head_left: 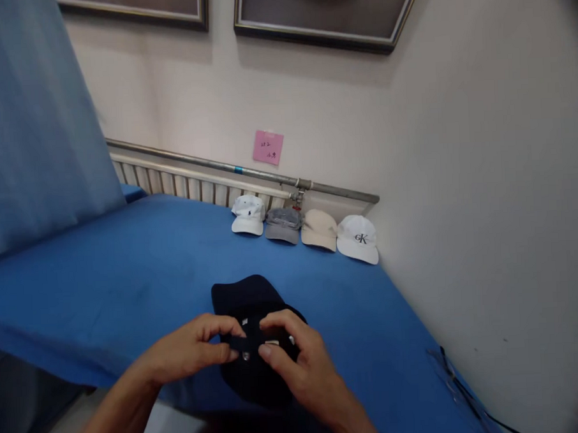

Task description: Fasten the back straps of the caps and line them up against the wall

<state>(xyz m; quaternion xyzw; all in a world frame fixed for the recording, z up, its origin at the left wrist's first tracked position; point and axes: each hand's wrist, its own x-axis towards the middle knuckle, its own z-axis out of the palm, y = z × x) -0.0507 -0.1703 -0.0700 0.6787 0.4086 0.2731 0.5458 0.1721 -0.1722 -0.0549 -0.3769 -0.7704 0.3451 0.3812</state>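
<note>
A dark cap (258,377) lies near the front edge of the blue-covered table, its brim pointing away to the upper left. My left hand (199,348) pinches the cap's dark back strap from the left with thumb and index finger. From the right, my right hand (297,353) has its thumb and fingers closed on the strap area, beside a small light metal piece. The underside of the cap is partly hidden by both hands.
Along the table's back stand a white cap (248,212), a grey cap (283,225), a beige cap (319,228) and a white cap with black letters (357,238). Behind are a radiator and pipe (195,162). A blue curtain (40,125) hangs left; dark cables (462,387) lie right.
</note>
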